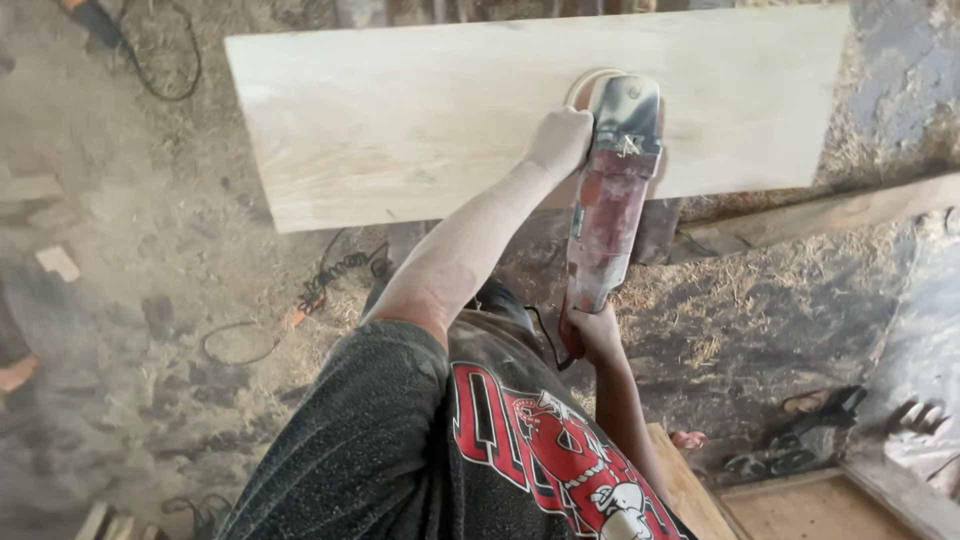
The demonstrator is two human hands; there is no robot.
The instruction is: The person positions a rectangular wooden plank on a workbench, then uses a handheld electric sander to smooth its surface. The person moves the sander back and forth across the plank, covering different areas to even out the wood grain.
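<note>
Grinder (610, 190) points away, head on plank (400, 110).

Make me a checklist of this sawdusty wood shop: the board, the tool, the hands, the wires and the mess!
Surface: pale wooden board, lying flat, dusty.
Job's things: red and grey power sander, head resting on the board.
Clutter: wood offcuts on the sawdust floor; a plank beside the board.
Grippers: left hand gripping the sander's front; right hand holding its rear handle.
Cables: black and orange cord coiled on the floor; another black cord at top left.
Surroundings: sawdust and shavings everywhere; sandals at lower right.
</note>
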